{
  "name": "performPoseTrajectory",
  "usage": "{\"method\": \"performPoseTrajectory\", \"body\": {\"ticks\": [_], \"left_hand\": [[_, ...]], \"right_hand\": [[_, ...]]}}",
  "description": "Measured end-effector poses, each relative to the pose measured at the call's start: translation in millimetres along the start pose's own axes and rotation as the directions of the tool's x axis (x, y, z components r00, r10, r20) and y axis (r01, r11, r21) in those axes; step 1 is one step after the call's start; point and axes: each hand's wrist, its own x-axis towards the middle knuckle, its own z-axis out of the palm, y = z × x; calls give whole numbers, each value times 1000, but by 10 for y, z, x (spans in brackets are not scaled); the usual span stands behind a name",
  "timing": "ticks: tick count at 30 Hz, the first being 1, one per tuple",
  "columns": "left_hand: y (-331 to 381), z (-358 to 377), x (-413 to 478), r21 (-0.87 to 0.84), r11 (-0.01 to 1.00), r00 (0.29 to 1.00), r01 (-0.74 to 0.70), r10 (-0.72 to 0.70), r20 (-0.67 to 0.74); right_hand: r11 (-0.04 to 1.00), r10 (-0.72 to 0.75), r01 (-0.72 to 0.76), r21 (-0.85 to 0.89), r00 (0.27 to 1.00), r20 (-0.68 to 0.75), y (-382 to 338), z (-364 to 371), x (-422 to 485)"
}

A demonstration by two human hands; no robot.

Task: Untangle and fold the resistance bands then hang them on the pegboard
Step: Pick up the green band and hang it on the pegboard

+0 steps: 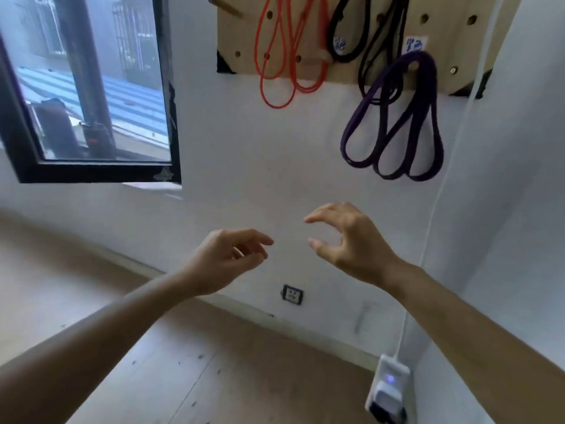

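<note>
Head view: both hands hang in the air below the pegboard (458, 41), holding nothing, the left hand (226, 258) loosely curled and the right hand (345, 243) spread (thumb and fingers apart). An orange band (276, 71), a black band (351, 32) and a purple band (394, 123) hang from the board.

White wall (244, 154) with a black-framed window (91, 87) at left — pale wooden floor (183, 362), low socket (292, 294).

Single view from my head, facing the wall (244, 166) close up, slightly tilted, pegboard (239, 32) at top, floor (214, 377) below
</note>
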Motion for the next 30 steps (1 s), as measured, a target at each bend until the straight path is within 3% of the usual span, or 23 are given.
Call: {"method": "performPoseTrajectory", "body": {"ticks": [3, 5, 8, 13, 18, 21, 26, 30], "left_hand": [[-511, 304, -506, 25, 989, 988, 148, -149, 37], [-866, 555, -887, 40, 964, 963, 263, -264, 50], [-1263, 975, -1418, 64, 899, 889, 433, -438, 135], [-1772, 1634, -2219, 29, 734, 712, 679, -667, 218], [-2172, 2260, -3061, -53, 485, 474, 873, -815, 333], [-2282, 2533, -3513, -39, 336, 330, 941, -885, 329], [-2198, 2820, -4002, 163, 264, 235, 951, -955, 181], [-2265, 3006, -4199, 134, 168, 151, 977, -981, 125]], "right_hand": [[996, 74, -83, 36, 975, 207, -4, 702, -304], [993, 101, -117, 19, 918, 384, -15, 1187, -525], [987, 142, -158, -27, 786, 602, -60, 1832, -854], [977, 178, -199, -77, 556, 812, -141, 2689, -1414], [947, 207, -311, -85, 386, 899, -247, 3399, -2038], [903, 230, -420, -92, 291, 929, -318, 3756, -2429], [823, 295, -549, -144, 197, 935, -441, 4216, -2926], [789, 331, -591, -165, 183, 926, -576, 4463, -3208]]}}
